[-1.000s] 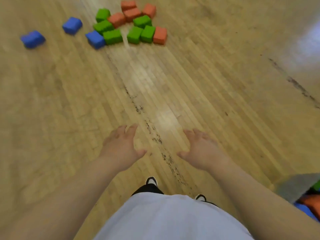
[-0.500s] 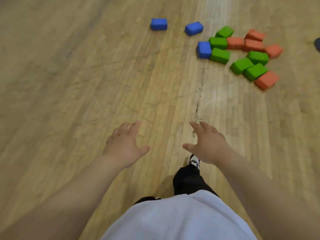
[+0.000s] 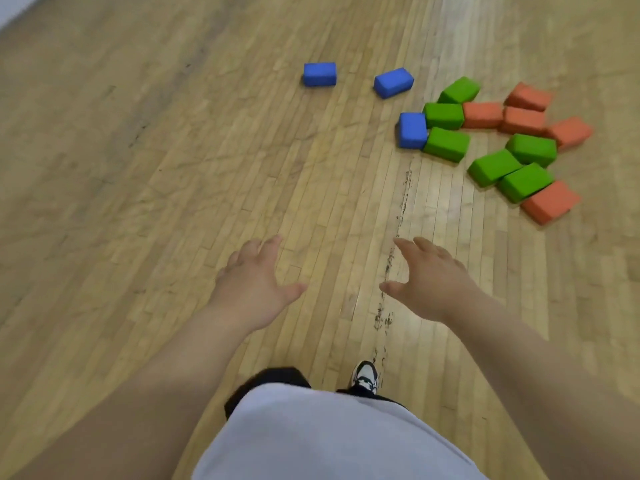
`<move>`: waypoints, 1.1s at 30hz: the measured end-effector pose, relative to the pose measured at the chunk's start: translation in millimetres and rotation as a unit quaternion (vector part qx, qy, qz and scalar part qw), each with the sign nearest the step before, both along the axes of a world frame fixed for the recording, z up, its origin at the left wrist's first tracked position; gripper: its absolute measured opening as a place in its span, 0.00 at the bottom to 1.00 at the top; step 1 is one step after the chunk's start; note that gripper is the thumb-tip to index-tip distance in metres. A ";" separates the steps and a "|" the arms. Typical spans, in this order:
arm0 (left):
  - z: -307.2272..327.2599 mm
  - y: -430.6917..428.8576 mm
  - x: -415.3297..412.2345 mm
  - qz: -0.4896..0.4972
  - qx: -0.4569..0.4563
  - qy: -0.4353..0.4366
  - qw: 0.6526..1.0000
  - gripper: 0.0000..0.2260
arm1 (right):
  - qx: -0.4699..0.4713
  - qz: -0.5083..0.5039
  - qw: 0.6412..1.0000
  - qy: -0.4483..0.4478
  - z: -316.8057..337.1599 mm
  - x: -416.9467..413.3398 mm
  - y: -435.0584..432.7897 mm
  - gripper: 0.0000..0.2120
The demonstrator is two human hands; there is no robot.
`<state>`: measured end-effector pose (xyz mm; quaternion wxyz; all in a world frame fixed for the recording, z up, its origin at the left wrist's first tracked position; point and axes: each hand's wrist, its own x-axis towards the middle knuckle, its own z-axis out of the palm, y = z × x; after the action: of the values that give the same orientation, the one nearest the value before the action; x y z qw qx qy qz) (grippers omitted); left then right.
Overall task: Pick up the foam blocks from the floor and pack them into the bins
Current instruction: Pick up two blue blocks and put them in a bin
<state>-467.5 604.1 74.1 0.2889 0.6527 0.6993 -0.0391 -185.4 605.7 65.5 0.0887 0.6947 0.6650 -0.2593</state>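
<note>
Foam blocks lie on the wooden floor ahead of me. Two blue blocks sit apart at upper middle, one (image 3: pixel 319 74) on the left and one (image 3: pixel 393 82) to its right. A third blue block (image 3: pixel 412 130) touches a cluster of several green blocks (image 3: pixel 446 144) and several orange blocks (image 3: pixel 550 201) at upper right. My left hand (image 3: pixel 254 284) and my right hand (image 3: pixel 429 280) reach forward with fingers spread, both empty and well short of the blocks. No bin is in view.
Bare wooden floor (image 3: pixel 173 168) stretches to the left and in front of me. A dark scuff line (image 3: pixel 398 220) runs along the boards between my hands. My shoe (image 3: pixel 364 375) shows below, above my light shirt.
The view has swung so the blocks moved from upper left to upper right and come nearer. The bin at the lower right edge has left the view. Both hands stay spread and empty.
</note>
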 end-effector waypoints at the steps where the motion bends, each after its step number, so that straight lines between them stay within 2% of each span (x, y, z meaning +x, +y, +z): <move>1: 2.0 12.0 3.3 0.003 -0.002 0.001 1.000 0.44 | -0.002 0.002 1.000 0.002 1.4 3.6 14.6 0.43; 12: -23.5 194.7 -41.4 0.018 -0.009 0.000 1.000 0.43 | -0.011 0.002 1.000 0.018 -22.1 -42.1 206.6 0.43; 21: -15.1 388.4 -120.0 -0.050 -0.012 0.021 0.998 0.43 | 0.003 -0.041 0.999 0.020 -8.3 -112.3 373.8 0.43; 26: -23.7 480.4 -105.5 -0.082 -0.013 0.023 0.996 0.44 | -0.010 -0.058 0.998 0.007 -18.5 -97.6 448.9 0.43; 33: -50.2 615.1 -36.3 -0.073 -0.034 0.031 0.996 0.44 | -0.023 -0.060 0.998 0.018 -52.2 -26.1 588.5 0.44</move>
<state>-503.8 1219.2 23.8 0.2857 0.6904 0.6564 -0.1043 -211.6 1194.3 13.3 0.0770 0.7265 0.6177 -0.2912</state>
